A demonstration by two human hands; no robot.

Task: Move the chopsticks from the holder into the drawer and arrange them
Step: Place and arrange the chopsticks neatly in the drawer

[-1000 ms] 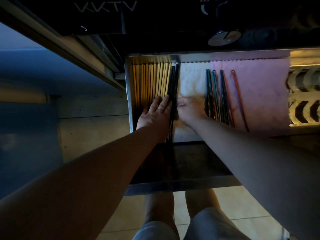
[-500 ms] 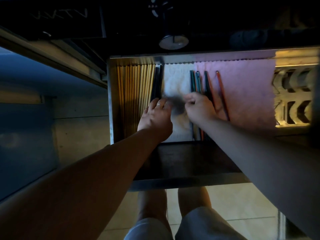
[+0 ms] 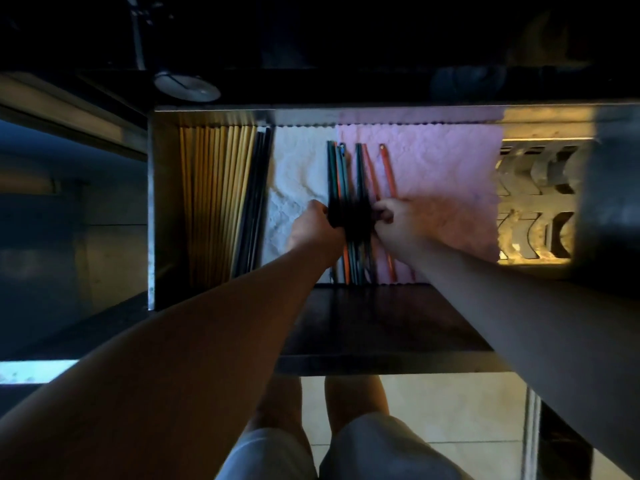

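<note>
The open drawer (image 3: 151,209) holds a row of several yellow chopsticks (image 3: 214,199) at its left, with a few black chopsticks (image 3: 255,202) beside them. In the middle lies a loose bunch of dark green and orange chopsticks (image 3: 349,168) across a white cloth (image 3: 298,174) and a pink cloth (image 3: 436,174). My left hand (image 3: 313,230) grips the bunch from its left side. From the right, my right hand (image 3: 398,221) pinches the same bunch with curled fingers. The bunch between my hands is blurred.
A perforated metal rack (image 3: 535,209) sits at the drawer's right end. The drawer's dark front panel (image 3: 381,327) juts toward me at waist height. A round metal object (image 3: 187,86) lies on the dark counter above. My legs stand on pale floor tiles (image 3: 446,407).
Both hands have moved right, away from the black chopsticks beside the yellow row. They now close from either side on the green and orange bunch.
</note>
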